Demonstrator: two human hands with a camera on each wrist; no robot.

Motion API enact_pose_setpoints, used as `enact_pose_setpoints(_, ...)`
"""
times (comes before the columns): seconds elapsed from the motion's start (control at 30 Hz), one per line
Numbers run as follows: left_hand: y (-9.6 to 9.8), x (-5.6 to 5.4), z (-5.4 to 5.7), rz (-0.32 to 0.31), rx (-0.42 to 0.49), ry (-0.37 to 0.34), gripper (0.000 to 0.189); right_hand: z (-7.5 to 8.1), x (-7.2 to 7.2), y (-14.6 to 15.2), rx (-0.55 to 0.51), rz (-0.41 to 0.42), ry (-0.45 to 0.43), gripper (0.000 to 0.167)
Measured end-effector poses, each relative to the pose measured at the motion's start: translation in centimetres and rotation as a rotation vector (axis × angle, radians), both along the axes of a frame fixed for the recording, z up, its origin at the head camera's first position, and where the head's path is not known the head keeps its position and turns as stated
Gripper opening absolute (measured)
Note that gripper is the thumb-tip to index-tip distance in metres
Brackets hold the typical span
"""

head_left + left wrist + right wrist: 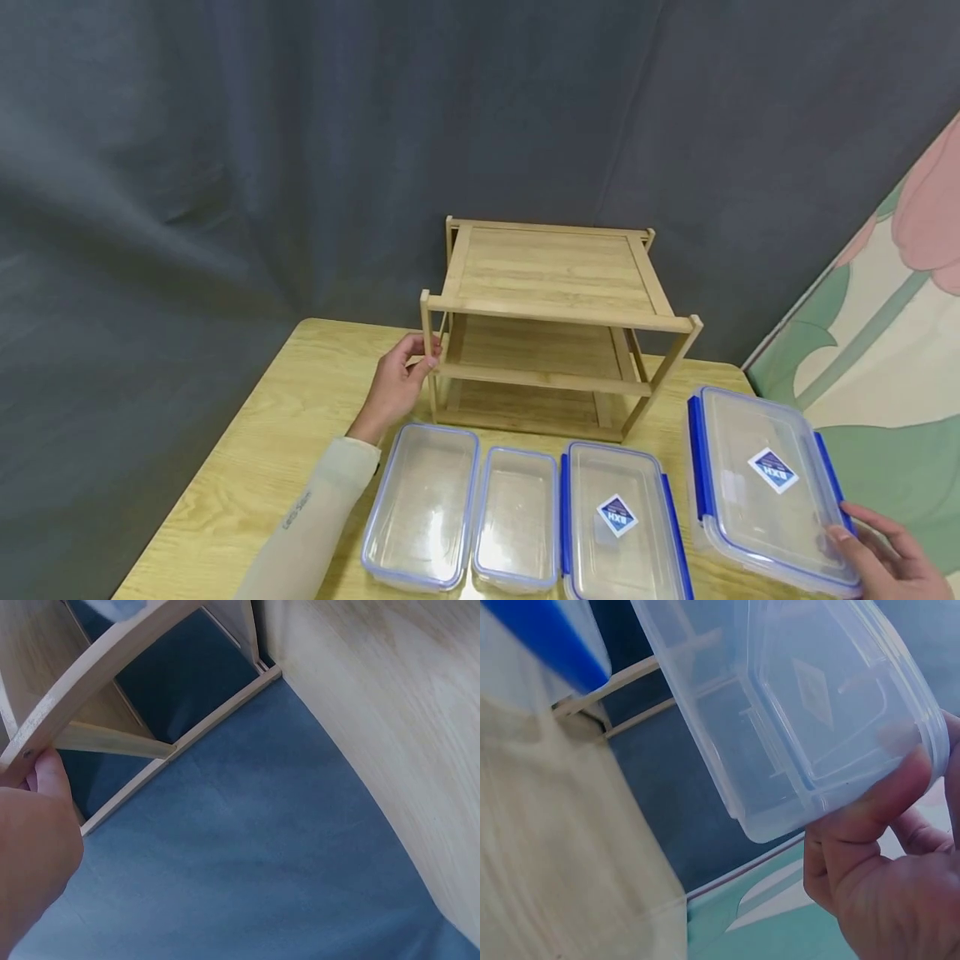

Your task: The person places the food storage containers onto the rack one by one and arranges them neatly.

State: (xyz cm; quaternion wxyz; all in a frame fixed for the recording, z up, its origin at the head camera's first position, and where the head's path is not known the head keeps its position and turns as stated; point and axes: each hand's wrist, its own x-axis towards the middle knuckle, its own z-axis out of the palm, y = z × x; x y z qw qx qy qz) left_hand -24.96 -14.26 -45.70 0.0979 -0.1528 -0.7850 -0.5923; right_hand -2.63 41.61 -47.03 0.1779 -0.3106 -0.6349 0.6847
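My left hand [397,379] grips the front left post of a three-tier wooden rack [555,267]. The left wrist view shows the fingers of that hand [46,825] curled behind the wooden post [82,667]. At the far right, my right hand [892,554] holds a clear plastic food container [738,500] with a blue-clipped lid by its near right edge. In the right wrist view, thumb and fingers pinch the rim of this container [757,802], which appears lifted off the table. Its interior looks bare.
Three clear containers stand before the rack: a wide one [427,500], a narrow one [517,517], and a blue-clipped one [626,558] with a label. The wooden table [247,467] meets a dark curtain [300,167] behind. A flower-patterned cloth [885,333] hangs at the right.
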Motion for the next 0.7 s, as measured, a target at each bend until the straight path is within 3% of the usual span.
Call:
enact_pose_setpoints(0.13, -0.3, 0.2, -0.4, 0.008, 0.023, -0.003, 0.027, 1.4, -0.4, -0.7, 0.018, -0.007, -0.041, 0.031)
enact_pose_setpoints(0.2, -0.3, 0.3, -0.4, 0.011, 0.03, -0.004, 0.027, 2.1, -0.7, -1.1, -0.041, -0.051, -0.042, 0.031)
enact_pose_setpoints(0.33, -0.2, 0.3, -0.4, -0.006, 0.043, 0.007, 0.029, 2.8, -1.0, -1.6, -0.188, -0.114, 0.132, 0.032)
enact_pose_setpoints(0.43, -0.1, 0.2, -0.4, -0.019, 0.051, 0.01, 0.029, 3.1, -1.0, -1.7, -0.254, -0.103, 0.286, 0.035)
enact_pose_setpoints(0.7, 0.2, -0.1, -0.4, -0.039, 0.068, 0.031, 0.031, 3.9, -1.6, -1.5, -0.335, -0.084, 0.453, 0.037)
